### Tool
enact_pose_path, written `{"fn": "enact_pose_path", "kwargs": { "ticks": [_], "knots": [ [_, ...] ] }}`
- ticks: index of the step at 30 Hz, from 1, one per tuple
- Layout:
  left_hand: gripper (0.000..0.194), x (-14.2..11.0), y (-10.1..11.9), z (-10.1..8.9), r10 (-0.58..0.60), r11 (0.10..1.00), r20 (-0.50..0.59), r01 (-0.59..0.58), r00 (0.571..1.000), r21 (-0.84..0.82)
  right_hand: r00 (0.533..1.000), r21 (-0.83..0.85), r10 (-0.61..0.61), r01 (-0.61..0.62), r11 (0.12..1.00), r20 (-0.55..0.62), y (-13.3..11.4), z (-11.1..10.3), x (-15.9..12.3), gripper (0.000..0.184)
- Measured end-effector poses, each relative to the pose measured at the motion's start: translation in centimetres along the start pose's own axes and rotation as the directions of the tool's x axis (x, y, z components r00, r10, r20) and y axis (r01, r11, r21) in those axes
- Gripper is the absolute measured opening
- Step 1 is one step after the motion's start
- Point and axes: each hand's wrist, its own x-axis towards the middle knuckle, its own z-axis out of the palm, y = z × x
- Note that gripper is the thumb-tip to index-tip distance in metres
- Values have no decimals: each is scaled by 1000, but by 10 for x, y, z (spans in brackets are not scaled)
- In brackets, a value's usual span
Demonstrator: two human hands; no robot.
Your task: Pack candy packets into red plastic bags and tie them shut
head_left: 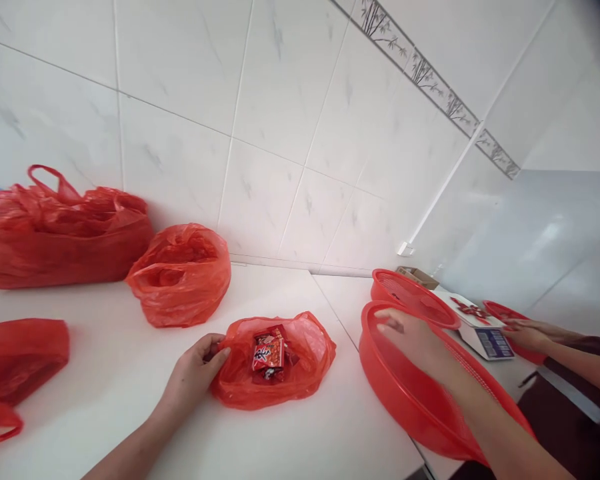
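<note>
My left hand (197,367) pinches the left rim of an open red plastic bag (300,393) between thumb and fingers. Inside the bag lie several small red snack packets (269,353) with white and dark print. Over the far end of a large red plastic basket (395,393) hangs my right hand (405,330). Its fingers point left and seem apart, slightly blurred, with nothing seen in them. That forearm crosses above the basket and hides part of its inside.
Behind the bag stand a rounded red bag (190,287) and a bulky red bag (65,233); another red bag (20,360) lies at the left. Beyond the large basket are a second red basket (410,300) and a digital scale (487,341) bearing red packets. A co-worker's hands (527,333) are beside it.
</note>
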Motion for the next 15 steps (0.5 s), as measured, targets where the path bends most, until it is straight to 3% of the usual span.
{"fn": "enact_pose_path", "kwargs": {
  "ticks": [3, 7, 8, 11, 13, 15],
  "knots": [
    [29, 0, -1, 1, 42, 999, -16, -42, 999, -19, 980, -5, -103, 105, 994, 173, -33, 26, -11, 35],
    [29, 1, -3, 1, 75, 997, -21, -76, 997, -26, 974, -79, -160, 174, 982, 160, -43, 80, -15, 58],
    [28, 1, -3, 1, 75, 997, -17, -76, 997, -27, 982, -83, -132, 144, 986, 136, -40, 92, -12, 53],
    [25, -1, 2, 0, 82, 993, -15, -83, 997, -89, 989, -47, -26, 33, 998, 146, -33, 115, 1, 16],
    [24, -2, 7, -2, 89, 978, -33, -94, 995, -187, 985, 76, -31, 18, 997, 168, -37, 117, 11, 26],
    [24, -2, 13, -6, 96, 957, -72, -112, 993, -267, 990, 355, -72, 26, 935, 118, -49, 109, 20, 33]
  ]
}}
